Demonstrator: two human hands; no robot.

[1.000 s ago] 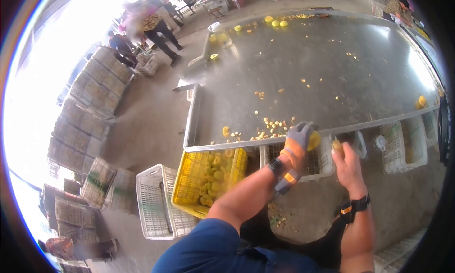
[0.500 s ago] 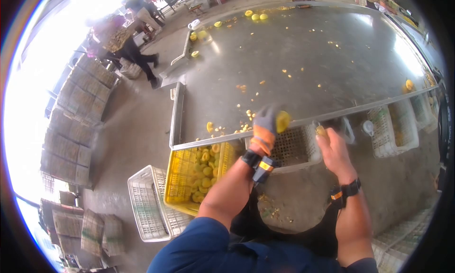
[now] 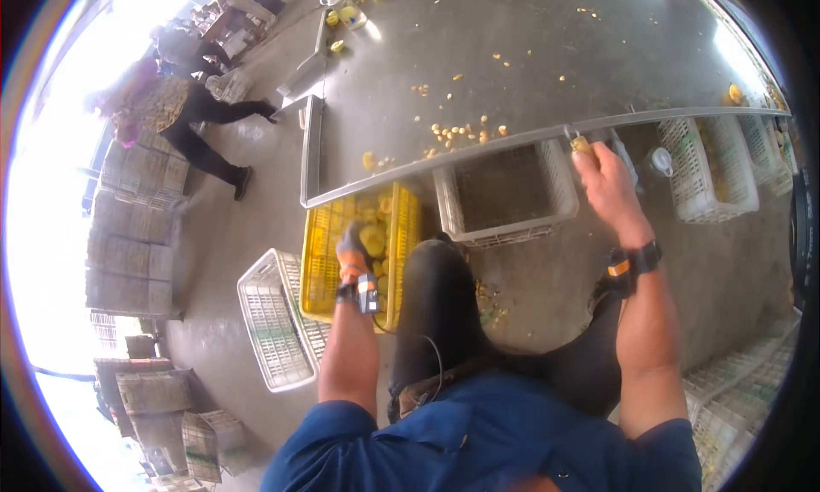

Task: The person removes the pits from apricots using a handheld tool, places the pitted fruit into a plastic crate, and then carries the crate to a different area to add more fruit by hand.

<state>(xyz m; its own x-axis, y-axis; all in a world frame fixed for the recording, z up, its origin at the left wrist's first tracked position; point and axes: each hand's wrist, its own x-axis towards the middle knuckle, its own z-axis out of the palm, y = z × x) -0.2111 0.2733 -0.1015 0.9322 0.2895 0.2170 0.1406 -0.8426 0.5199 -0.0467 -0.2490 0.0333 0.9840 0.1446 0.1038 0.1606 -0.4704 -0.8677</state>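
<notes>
My left hand (image 3: 352,251), in a grey and orange glove, is down inside the yellow crate (image 3: 318,274) among yellow fruit (image 3: 373,238); its fingers are blurred, and whether they hold a fruit cannot be made out. Bare, my right hand (image 3: 605,183) is closed round the wooden handle of a small tool (image 3: 581,144) with a metal loop at its tip, near the front edge of the metal table (image 3: 512,82). Small pale pits (image 3: 453,133) lie scattered along that edge.
Below the table edge stands a dark-bottomed white crate (image 3: 504,232). More white crates are at the right (image 3: 713,206) and left (image 3: 278,330). A person (image 3: 166,108) bends beside stacked crates (image 3: 128,244) at the far left. A clear jug (image 3: 351,14) stands on the table.
My left hand has moved from the table edge down and left into the yellow crate; the fruit it held there is no longer distinguishable. The view has tilted down. The person at left has bent over.
</notes>
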